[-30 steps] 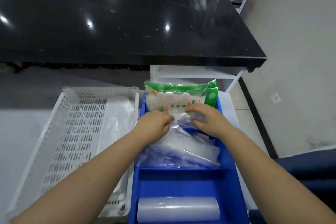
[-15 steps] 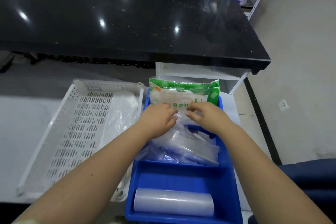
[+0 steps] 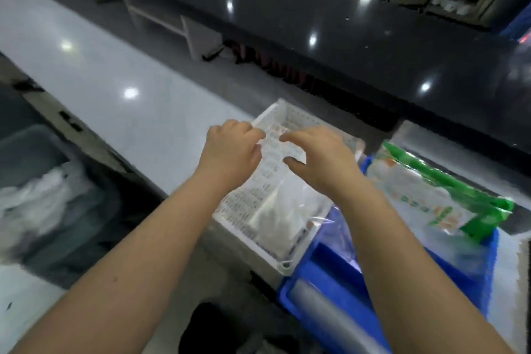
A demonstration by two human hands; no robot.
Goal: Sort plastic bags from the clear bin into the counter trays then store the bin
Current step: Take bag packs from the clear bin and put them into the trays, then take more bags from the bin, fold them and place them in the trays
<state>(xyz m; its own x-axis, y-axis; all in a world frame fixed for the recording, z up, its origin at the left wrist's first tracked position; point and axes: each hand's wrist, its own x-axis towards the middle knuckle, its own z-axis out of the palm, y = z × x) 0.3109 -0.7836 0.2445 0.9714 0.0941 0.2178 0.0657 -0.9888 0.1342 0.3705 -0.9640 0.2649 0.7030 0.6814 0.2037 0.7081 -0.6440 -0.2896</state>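
Observation:
My left hand (image 3: 232, 152) hovers over the far left corner of the white perforated tray (image 3: 283, 263), its fingers curled in with nothing visible in them. Beside it, my right hand (image 3: 319, 159) is above the same tray with its fingers spread and holds nothing. A clear plastic bag (image 3: 283, 210) lies in that tray. To the right is the blue tray (image 3: 319, 282), holding clear bags, a green and white packet (image 3: 431, 190) and a roll of clear film (image 3: 327, 315). At the far left stands a bin (image 3: 34, 152) with crumpled white bags (image 3: 37, 204). The frame is blurred.
A pale grey counter (image 3: 129, 72) runs under the trays. Behind it rises a black raised countertop (image 3: 359, 46). Shelves with goods show at the top right. A dark shape (image 3: 218, 327) sits low in front of the trays.
My view has swung left and tilted. Both hands have left the bags in the blue tray and moved left over the white tray. The bin at the left has come into view.

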